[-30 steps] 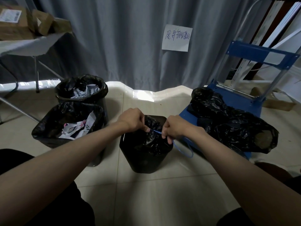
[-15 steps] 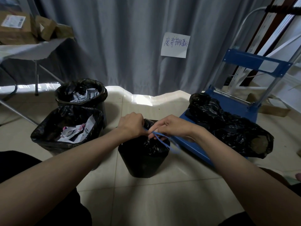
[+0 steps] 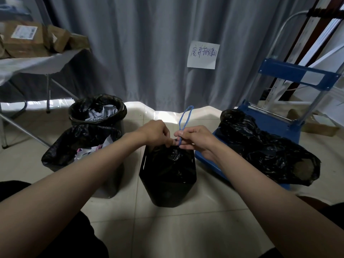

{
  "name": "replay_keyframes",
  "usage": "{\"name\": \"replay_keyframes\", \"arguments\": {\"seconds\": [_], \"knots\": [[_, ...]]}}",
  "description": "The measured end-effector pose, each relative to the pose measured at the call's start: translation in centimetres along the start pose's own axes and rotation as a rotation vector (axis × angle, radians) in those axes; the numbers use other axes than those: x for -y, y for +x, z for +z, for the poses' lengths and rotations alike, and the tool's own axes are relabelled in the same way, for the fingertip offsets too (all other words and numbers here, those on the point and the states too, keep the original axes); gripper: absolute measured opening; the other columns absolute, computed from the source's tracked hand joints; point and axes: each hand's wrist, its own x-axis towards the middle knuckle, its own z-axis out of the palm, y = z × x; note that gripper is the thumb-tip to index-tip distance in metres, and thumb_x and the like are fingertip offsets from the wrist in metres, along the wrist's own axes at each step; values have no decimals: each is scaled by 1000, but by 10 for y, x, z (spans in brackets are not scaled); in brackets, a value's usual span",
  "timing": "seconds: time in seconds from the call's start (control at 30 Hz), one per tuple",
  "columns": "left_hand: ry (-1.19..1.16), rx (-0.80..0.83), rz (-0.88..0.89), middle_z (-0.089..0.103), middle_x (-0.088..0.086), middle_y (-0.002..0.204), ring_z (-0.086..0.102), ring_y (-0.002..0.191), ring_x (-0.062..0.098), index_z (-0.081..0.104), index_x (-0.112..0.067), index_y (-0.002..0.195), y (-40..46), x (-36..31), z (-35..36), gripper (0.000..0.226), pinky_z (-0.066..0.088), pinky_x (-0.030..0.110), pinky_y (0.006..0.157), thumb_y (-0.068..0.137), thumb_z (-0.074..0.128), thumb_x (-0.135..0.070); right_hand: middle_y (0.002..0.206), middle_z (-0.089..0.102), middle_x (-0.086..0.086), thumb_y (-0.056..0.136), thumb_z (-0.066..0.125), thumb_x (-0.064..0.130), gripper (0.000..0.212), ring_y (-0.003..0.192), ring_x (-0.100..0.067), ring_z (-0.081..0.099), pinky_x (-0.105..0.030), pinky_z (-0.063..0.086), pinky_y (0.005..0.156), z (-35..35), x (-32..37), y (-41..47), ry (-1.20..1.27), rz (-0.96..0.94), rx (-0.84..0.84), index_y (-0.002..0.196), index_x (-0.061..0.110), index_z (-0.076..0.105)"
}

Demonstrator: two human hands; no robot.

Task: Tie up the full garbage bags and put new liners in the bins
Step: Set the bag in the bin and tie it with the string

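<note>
A small black bin (image 3: pixel 168 190) stands on the tiled floor in front of me, its black garbage bag (image 3: pixel 172 157) gathered at the top. My left hand (image 3: pixel 155 132) pinches the bag's bunched neck. My right hand (image 3: pixel 194 137) pinches a blue drawstring (image 3: pixel 185 118), whose loop stands up above the fingers. To the left stand two more bins with black liners, a near one (image 3: pixel 78 144) and a far one (image 3: pixel 96 110), both holding crumpled paper.
A filled black bag (image 3: pixel 264 149) lies on a blue hand cart (image 3: pixel 275 125) at the right. A folding table (image 3: pixel 35 62) with cardboard boxes stands at the far left. A grey curtain with a paper note (image 3: pixel 202 54) hangs behind.
The blue drawstring loop, which hung down to the right of my right hand, now stands upright above it. My right hand has turned and drawn close to my left hand.
</note>
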Motion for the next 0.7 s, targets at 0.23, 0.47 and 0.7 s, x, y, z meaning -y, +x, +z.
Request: {"name": "replay_keyframes", "arguments": {"seconds": [0.23,0.47,0.7], "knots": [[-235,-57,49,58,-21,48,53,59,-6,76,-20,69,1,5,-24,18,35,8,58,84,75,-29,70,66,-12,86,65,-7,7,51,-10,58,-15,46,45,11,-2,5,-51,-43,-54,85,-2,70],[-438,-135,69,59,-1,60,48,51,7,78,-15,74,4,3,-15,22,39,14,50,83,75,-34,66,65,-5,85,69,-1,10,51,-5,57,-13,47,50,11,2,-1,-157,-76,34,88,-10,72],[-391,-105,30,72,1,78,60,68,9,73,-16,83,10,8,-3,26,50,24,67,65,89,-22,71,63,-14,94,60,0,14,50,-5,59,-12,47,49,4,-3,2,-73,-100,-41,93,-8,71]]}}
